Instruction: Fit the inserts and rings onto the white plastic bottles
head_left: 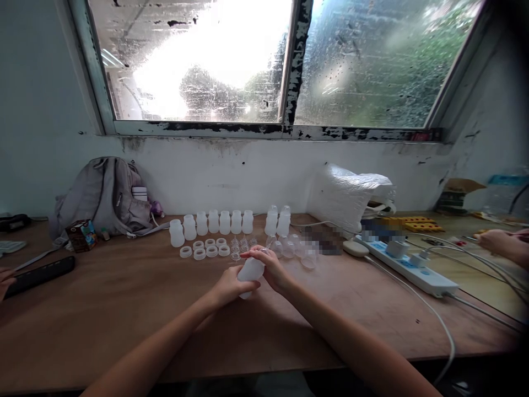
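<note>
A frosted white baby bottle [251, 270] is tilted in front of me, above the wooden table. My left hand [230, 285] wraps round its body, thumb across the side. Over its upper end my right hand [270, 266] is closed, with a clear piece partly showing at the fingers. Just beyond stand several open bottle bodies [213, 221] in a row, and two bottles with clear caps [278, 220] to their right. Between row and hands lie several white collar rings [211, 251], small clear teats [235, 249] and clear dome caps [294, 246].
A grey backpack [103, 193] leans on the wall at left, near a small carton [81, 235] and a black keyboard [41, 277]. Rightward are a white power strip [407, 267] with cables and a silvery bag [351, 193]. Other people's hands [502, 245] show at both edges.
</note>
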Tool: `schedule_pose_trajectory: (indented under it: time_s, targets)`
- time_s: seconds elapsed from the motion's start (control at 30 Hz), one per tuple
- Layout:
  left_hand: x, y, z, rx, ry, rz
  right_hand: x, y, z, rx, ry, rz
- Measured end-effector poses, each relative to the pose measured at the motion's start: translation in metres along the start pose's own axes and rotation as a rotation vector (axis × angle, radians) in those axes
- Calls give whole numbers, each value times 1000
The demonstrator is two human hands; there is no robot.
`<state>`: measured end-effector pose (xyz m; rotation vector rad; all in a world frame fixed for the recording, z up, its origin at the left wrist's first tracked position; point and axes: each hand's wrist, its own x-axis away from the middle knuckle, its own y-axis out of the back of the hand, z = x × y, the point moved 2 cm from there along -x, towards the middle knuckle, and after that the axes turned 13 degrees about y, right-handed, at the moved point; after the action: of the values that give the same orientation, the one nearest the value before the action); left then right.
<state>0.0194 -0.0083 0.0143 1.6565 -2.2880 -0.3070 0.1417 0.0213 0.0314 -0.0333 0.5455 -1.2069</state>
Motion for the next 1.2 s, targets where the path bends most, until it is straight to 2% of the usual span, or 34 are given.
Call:
schedule_pose_trajectory:
  time_s: [0.07,0.17,0.27,0.37,0.47,0.6,0.67,0.77,0.87,0.93,1.0,1.13,1.2]
  targets:
    - [0,1,0,-132,-71,-120,0,-1,-3,27,36,-46]
    - [4,2,-2,-282,-121,-232,1,-2,-5,79,73,-73]
    - [5,4,-3,-420,-151,-349,-2,-2,-2,179,97,8]
    - [1,11,0,-515,-163,-451,-13,10,4,367,176,61]
    - [-3,19,3,-552,-179,-485,-28,42,12,687,319,-52]
    - [-6,28,6,-652,-256,-539,-40,91,18,1464,395,-244]
    - [-9,33,7,-676,-280,-561,-42,107,15,1721,332,-236]
    - [-14,40,9,-589,-268,-532,-43,116,6,1882,228,-141]
    - [-20,47,13,-407,-210,-443,-44,113,0,1873,177,-82]
    - [-22,50,15,-312,-165,-391,-44,108,1,1757,195,-119]
    - [-23,53,17,-263,-139,-348,-44,104,6,1493,246,-172]
    - [-24,55,16,-253,-160,-294,-43,95,15,760,284,-213]
    - [-24,56,15,-268,-183,-294,-42,90,16,537,272,-217]
